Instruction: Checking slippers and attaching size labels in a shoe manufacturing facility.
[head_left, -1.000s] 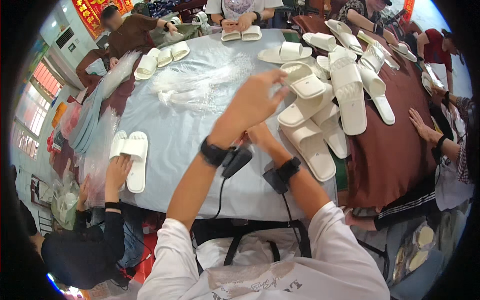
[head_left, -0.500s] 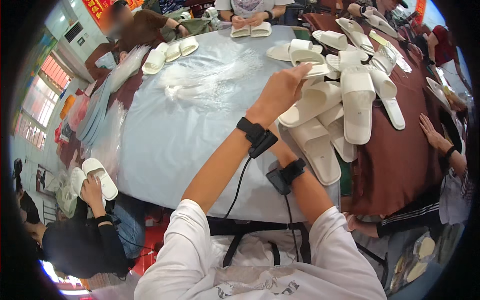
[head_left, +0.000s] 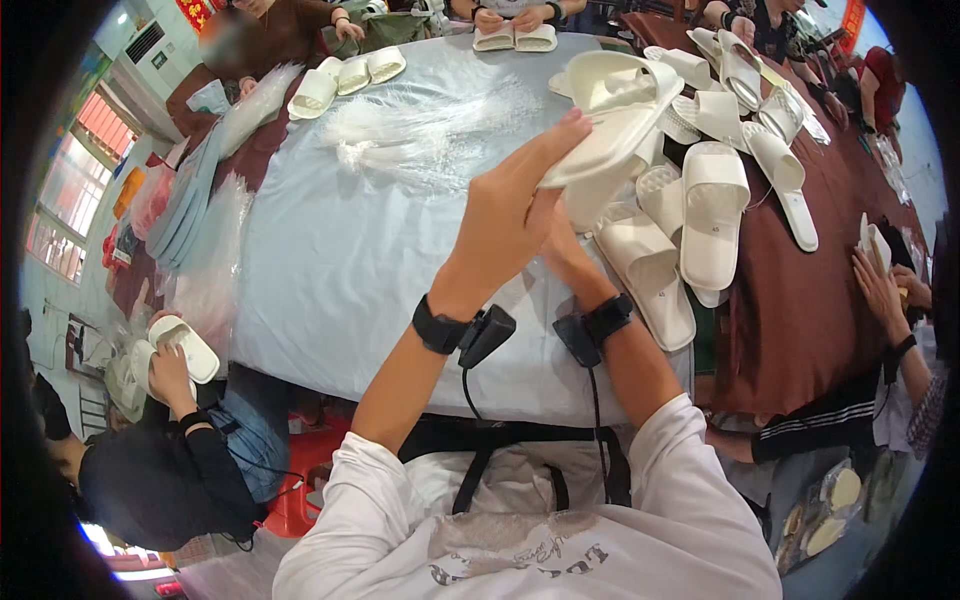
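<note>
A white slide slipper (head_left: 618,125) is raised over the pile, tilted with its toe end away from me. My left hand (head_left: 505,215) grips its heel end, thumb on the footbed. Lower and partly behind it, my right hand (head_left: 563,245) sits close to another white slipper (head_left: 592,203). The left hand covers much of the right, so its fingers are hidden. Right of both hands lie several white slippers, among them one with its sole down (head_left: 715,215) and one nearer me (head_left: 650,275).
A pale blue cloth (head_left: 330,270) covers the table, with clear plastic bags (head_left: 420,130) on it. Two pairs of slippers (head_left: 350,75) lie at the far side. A brown cloth (head_left: 790,310) spreads at right. Co-workers sit around; one at left holds slippers (head_left: 185,345).
My left hand has drawn back toward me and lifted a slipper from the pile. The right hand has moved up beside it. At left, a co-worker's slippers have shifted slightly.
</note>
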